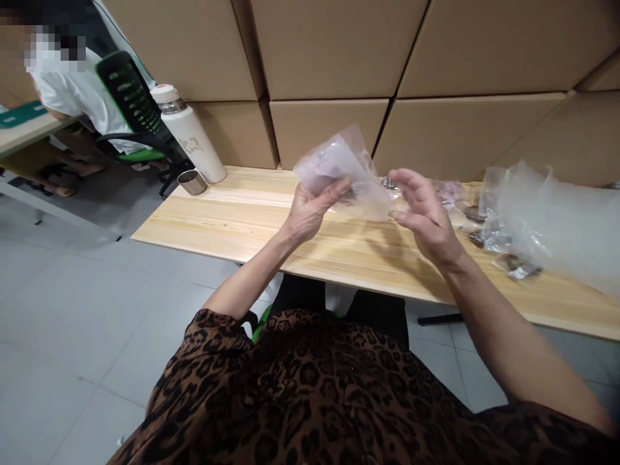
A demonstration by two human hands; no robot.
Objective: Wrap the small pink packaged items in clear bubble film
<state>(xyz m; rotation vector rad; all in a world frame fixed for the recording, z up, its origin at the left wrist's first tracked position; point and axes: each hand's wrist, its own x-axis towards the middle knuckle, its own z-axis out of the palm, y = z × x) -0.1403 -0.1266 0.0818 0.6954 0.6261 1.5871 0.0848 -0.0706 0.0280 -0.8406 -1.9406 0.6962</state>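
Note:
My left hand (pixel 310 210) is closed on a translucent plastic bag (pixel 364 184), its thumb lying across the front. The bag is tilted above the table, and something pale and pinkish shows in its upper left part. My right hand (pixel 426 216) is at the bag's right corner with thumb and fingers apart. Its thumb tip is close to that corner; whether they touch I cannot tell. Behind the hands, partly hidden, small packets with pinkish contents (pixel 449 192) lie on the wooden table (pixel 232 223).
A pile of clear plastic bags (pixel 557 219) covers the table's right side, with small dark packets (pixel 517 266) before it. A white bottle (pixel 192 139) and metal cup (pixel 192 183) stand at the left end. Cardboard boxes (pixel 329 51) line the back. A person (pixel 82 97) sits far left.

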